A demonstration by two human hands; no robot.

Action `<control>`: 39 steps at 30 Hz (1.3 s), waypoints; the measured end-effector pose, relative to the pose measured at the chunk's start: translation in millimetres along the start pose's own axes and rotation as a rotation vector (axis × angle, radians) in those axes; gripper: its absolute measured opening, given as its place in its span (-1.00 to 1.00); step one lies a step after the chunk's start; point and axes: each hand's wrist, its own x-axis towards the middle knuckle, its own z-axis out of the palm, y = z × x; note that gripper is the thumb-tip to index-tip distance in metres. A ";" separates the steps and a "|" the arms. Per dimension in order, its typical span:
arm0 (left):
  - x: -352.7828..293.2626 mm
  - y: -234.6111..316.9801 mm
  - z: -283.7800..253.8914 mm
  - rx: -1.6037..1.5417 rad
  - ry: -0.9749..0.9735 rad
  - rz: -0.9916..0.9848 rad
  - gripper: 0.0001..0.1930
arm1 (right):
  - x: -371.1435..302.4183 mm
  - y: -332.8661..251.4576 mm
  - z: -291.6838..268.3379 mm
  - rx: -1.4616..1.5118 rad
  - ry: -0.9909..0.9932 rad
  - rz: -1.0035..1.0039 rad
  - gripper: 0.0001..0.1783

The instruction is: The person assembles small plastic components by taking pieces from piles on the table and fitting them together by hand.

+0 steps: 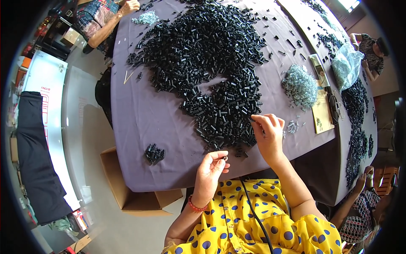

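Observation:
My left hand (211, 171), with a red bead bracelet at the wrist, is closed in a pinch at the table's near edge. Between its thumb and forefinger sits a small black plastic tube (224, 158). My right hand (269, 134) hovers at the right edge of a large pile of short black plastic tubes (207, 51). Its thumb and fingers are drawn together; what they hold, if anything, is too small to make out. Just right of it lie a few small clear pieces (292, 126), with a bigger heap of clear pieces (299, 86) beyond.
A small cluster of black tubes (154, 154) lies at the table's near left. An open cardboard box (139, 201) stands below that corner. At right are a yellow pad (322, 114), eyeglasses (335, 108) and a plastic bag (347, 63). Other people's hands (130, 6) are around the tables.

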 end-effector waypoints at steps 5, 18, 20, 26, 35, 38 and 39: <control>-0.5 -0.2 -1.0 -0.006 0.010 -0.003 -0.77 | 3.8 -3.8 10.2 -0.069 -0.020 -0.048 -0.81; 1.0 7.0 -2.1 -0.020 0.035 -0.005 -0.76 | 8.5 -19.9 18.9 -0.254 -0.178 -0.023 -0.90; 2.2 9.1 -2.4 -0.024 0.041 -0.006 -0.76 | 11.6 -20.0 18.4 -0.276 -0.205 -0.020 -0.90; 4.0 12.2 -4.2 -0.083 -0.016 -0.048 -0.77 | 10.7 -20.8 3.7 -0.078 -0.121 -0.026 -0.85; 6.2 16.6 4.8 -0.095 -0.056 0.005 -0.77 | -10.5 -47.7 -36.5 1.261 -0.505 0.773 -0.88; 8.5 17.1 3.7 -0.110 -0.118 -0.023 -0.78 | -14.5 -47.0 -39.7 1.399 -0.493 0.846 -0.83; 7.6 17.6 3.9 -0.110 -0.118 -0.023 -0.78 | -14.4 -48.5 -41.0 1.419 -0.489 0.868 -0.82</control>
